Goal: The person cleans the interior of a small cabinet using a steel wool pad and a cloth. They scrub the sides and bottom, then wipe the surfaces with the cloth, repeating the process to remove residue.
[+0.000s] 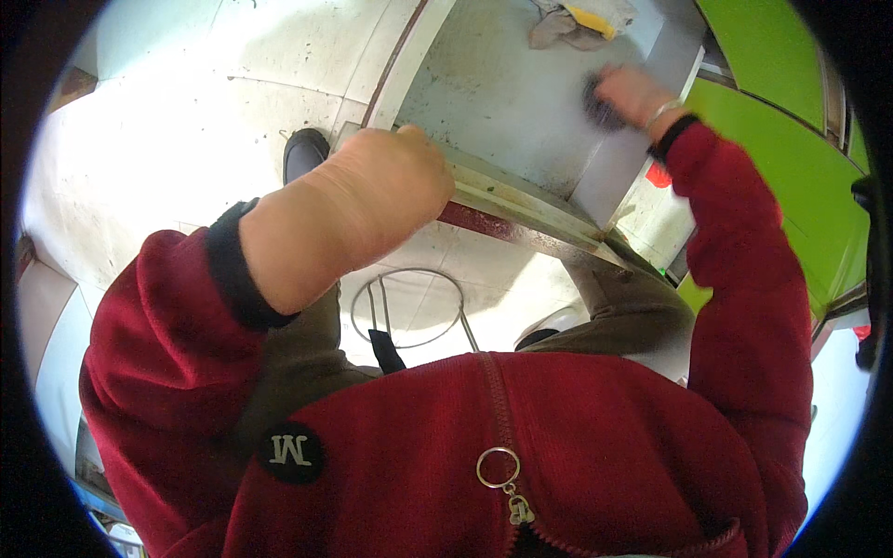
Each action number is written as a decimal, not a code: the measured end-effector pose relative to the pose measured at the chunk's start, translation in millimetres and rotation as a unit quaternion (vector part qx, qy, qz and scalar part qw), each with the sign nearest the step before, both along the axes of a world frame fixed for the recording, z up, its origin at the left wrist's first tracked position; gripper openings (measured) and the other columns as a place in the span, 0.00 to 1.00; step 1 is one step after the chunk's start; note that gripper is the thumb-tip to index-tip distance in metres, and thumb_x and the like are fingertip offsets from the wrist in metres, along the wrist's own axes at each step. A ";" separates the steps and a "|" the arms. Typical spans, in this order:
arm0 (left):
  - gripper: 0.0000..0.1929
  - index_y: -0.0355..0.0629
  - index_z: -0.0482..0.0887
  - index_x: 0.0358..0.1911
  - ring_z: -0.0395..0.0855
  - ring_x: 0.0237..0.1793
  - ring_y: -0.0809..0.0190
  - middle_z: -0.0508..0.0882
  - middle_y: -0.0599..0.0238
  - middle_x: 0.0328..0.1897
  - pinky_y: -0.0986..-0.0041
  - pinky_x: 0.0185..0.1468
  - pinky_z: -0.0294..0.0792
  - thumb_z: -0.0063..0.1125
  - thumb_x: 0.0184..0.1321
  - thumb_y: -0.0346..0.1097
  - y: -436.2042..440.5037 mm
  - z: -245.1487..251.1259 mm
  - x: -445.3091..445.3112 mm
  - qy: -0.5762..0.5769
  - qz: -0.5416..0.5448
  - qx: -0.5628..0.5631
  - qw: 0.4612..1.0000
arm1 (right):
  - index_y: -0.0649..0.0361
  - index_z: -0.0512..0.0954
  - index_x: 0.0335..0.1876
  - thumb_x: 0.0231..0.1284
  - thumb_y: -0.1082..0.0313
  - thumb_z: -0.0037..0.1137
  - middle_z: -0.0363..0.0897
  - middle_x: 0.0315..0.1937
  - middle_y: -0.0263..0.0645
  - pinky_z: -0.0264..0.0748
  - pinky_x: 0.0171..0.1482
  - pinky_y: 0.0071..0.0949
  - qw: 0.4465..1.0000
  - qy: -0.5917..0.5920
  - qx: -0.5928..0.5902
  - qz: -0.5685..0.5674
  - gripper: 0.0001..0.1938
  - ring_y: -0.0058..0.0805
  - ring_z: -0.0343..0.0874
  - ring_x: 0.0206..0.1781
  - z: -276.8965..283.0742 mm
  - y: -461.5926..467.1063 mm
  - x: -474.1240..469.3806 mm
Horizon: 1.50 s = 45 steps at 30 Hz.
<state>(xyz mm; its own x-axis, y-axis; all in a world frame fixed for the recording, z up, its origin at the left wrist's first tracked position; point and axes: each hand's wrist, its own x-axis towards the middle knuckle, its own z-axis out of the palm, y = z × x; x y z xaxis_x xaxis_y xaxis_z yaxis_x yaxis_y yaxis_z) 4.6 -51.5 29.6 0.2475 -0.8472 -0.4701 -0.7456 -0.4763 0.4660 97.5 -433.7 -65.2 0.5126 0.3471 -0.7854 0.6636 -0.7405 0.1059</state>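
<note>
A shallow rectangular box with pale walls and a dark red outer edge lies before me, its whitish bottom flecked with dark specks. My left hand is curled over the near left corner of its rim; the fingertips are hidden. Inside, towards the right wall, my right hand holds a dark round scrubbing pad, blurred and pressed to the bottom. A crumpled grey cloth with a yellow strip lies at the far end of the box.
Bright green panels stand at the right, with a small red thing between them and the box. A round metal stand is on the tiled floor between my legs. My shoe is left of the box.
</note>
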 end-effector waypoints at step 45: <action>0.08 0.48 0.79 0.26 0.76 0.33 0.64 0.75 0.72 0.28 0.76 0.32 0.74 0.56 0.38 0.35 31.6 -25.9 3.3 -0.175 0.086 -0.302 0.933 | 0.46 0.80 0.47 0.54 0.67 0.49 0.72 0.40 0.42 0.77 0.42 0.40 0.974 0.164 0.158 0.008 0.15 0.42 0.78 0.41 11.0 87.9 -82.7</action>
<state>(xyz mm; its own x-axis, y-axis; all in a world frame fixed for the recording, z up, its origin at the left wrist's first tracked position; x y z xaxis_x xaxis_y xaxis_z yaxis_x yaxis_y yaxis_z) 7.9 -20.0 3.7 0.4526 -0.8656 0.2142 -0.8391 -0.3322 0.4307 14.8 -345.8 -54.3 0.2444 0.6040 -0.7586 0.6344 -0.6912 -0.3460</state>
